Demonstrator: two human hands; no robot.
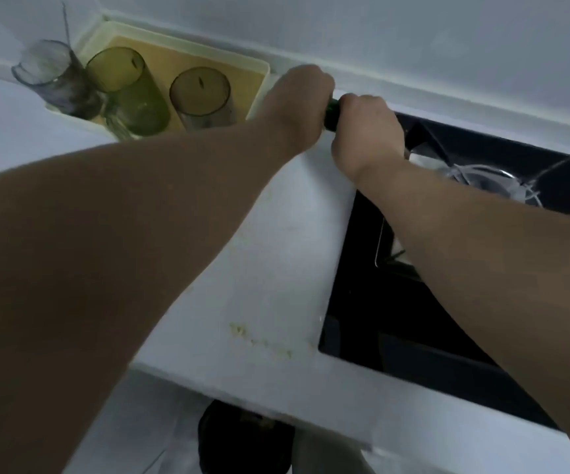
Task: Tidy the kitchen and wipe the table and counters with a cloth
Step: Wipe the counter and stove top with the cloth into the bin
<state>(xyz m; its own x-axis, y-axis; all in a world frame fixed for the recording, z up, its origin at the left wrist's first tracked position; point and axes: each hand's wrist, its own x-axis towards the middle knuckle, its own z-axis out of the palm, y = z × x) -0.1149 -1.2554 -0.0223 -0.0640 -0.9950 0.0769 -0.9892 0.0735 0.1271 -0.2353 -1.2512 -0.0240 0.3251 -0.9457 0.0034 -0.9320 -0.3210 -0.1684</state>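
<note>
A small dark green item, too hidden to tell whether it is a cloth, sits between your two hands in the upper middle of the frame, above the white counter near the back wall. Your left hand and your right hand both have their fingers curled round it, knuckles toward the camera. Just left of your left hand, a cream rectangular tray holds a green glass tumbler, a smoky glass tumbler and a grey see-through cup. A black sunken sink fills the right of the frame. Yellowish crumbs lie on the counter near its lower left corner.
</note>
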